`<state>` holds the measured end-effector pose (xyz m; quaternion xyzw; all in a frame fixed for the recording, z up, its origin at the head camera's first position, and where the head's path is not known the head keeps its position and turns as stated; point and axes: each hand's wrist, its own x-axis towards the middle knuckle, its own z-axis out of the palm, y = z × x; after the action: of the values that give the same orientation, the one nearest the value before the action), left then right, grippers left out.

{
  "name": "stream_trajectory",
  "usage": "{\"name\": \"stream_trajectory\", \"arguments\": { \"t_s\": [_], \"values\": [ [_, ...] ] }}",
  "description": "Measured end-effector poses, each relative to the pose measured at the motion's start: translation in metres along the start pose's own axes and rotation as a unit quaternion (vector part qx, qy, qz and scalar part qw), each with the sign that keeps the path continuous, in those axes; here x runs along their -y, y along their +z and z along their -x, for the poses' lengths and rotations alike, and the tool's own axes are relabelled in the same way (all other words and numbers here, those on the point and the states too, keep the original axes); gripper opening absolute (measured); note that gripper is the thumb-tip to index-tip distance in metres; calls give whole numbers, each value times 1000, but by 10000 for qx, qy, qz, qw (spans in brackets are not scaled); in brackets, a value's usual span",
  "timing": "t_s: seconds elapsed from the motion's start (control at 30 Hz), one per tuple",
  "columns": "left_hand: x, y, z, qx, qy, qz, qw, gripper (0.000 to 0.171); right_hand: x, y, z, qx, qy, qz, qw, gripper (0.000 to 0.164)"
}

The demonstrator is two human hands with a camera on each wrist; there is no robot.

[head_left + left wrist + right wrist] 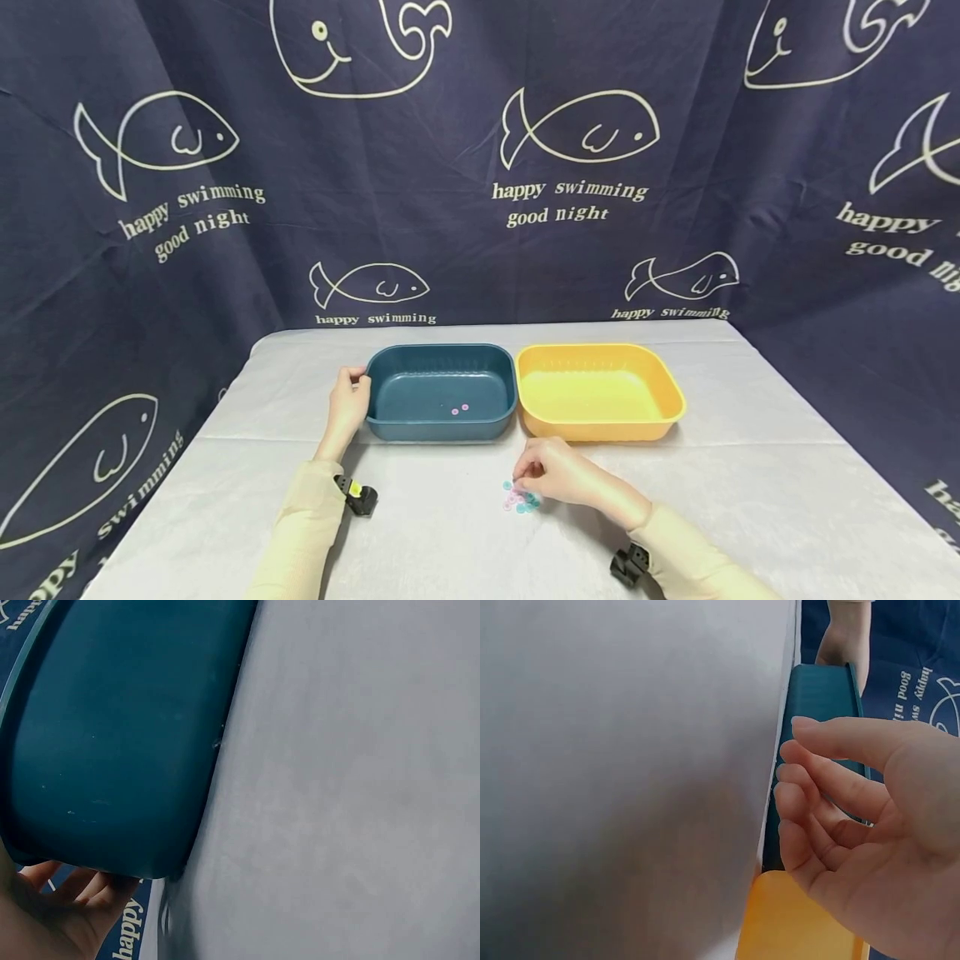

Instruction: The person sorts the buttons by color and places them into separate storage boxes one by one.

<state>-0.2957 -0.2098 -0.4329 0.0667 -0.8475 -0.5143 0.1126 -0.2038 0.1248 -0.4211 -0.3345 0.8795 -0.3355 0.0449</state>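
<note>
At the left end of the dark teal bin (441, 431), my left hand (348, 408) grips the bin's rim with thumb and bent fingers. The left wrist view has the fingers partly hidden behind the bin's end wall (97, 795). Two small pink buttons (460, 409) lie on the bin's floor. My right hand (558, 475) is bent over a small pile of pink and turquoise buttons (520, 500), fingertips at its upper edge. The right wrist view shows a narrow gap between thumb and index fingertip (789, 751), with no button visible there.
A yellow bin (600, 431) stands against the teal bin's right side, behind my right hand. Both sit on a grey-white cloth-covered table (435, 533). A dark blue fish-print curtain (465, 208) hangs behind and at both sides.
</note>
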Motion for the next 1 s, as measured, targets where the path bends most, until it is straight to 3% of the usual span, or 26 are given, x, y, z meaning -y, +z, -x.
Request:
{"name": "stream_trajectory", "arguments": {
  "t_s": [0.43, 1.0],
  "values": [
    [2, 1, -1, 16, 8, 124, 9999, 36, 1, 3, -2, 332, 13, 271, 9991, 4],
    [1, 1, -1, -59, -5, 48, 10000, 35, 6, 5, -4, 395, -34, 441, 9982, 3]
  ]
}}
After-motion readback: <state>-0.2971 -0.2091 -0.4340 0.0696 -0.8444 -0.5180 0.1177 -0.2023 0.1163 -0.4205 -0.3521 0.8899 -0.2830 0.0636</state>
